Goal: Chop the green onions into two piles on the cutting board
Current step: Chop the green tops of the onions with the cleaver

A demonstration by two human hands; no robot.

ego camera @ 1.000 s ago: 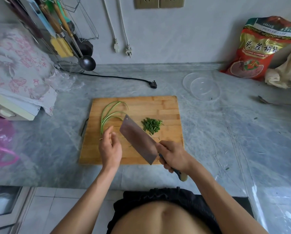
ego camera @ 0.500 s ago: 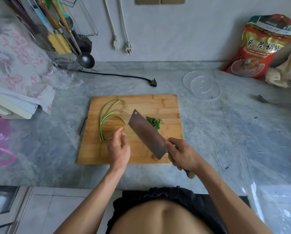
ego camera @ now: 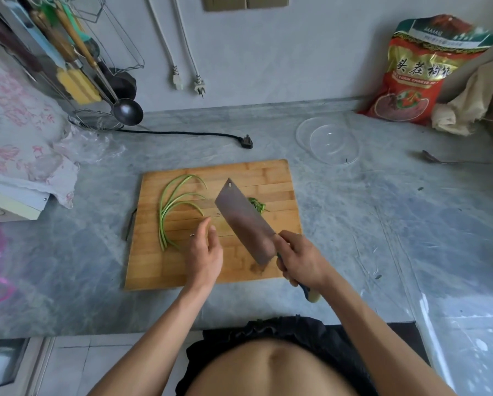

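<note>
A wooden cutting board (ego camera: 274, 178) lies on the grey marble counter. Several long green onion stalks (ego camera: 171, 210) curve across its left part. A small pile of chopped green onion (ego camera: 258, 205) sits right of centre, mostly hidden behind the cleaver (ego camera: 244, 221). My right hand (ego camera: 301, 260) grips the cleaver's handle, with the blade tilted over the board's middle. My left hand (ego camera: 205, 250) hovers over the board just right of the stalks' cut ends, fingers apart, holding nothing.
Two clear glass bowls (ego camera: 329, 142) stand behind the board to the right, a red food bag (ego camera: 414, 72) and a cloth (ego camera: 465, 104) further back. A black plug and cord (ego camera: 246, 141) lie behind the board. Utensil rack (ego camera: 76, 67) back left; spoon (ego camera: 439, 160) at right.
The cleaver has moved right and away from me, over the chopped pile, covering most of it. My left hand has shifted right, off the stalks' ends.
</note>
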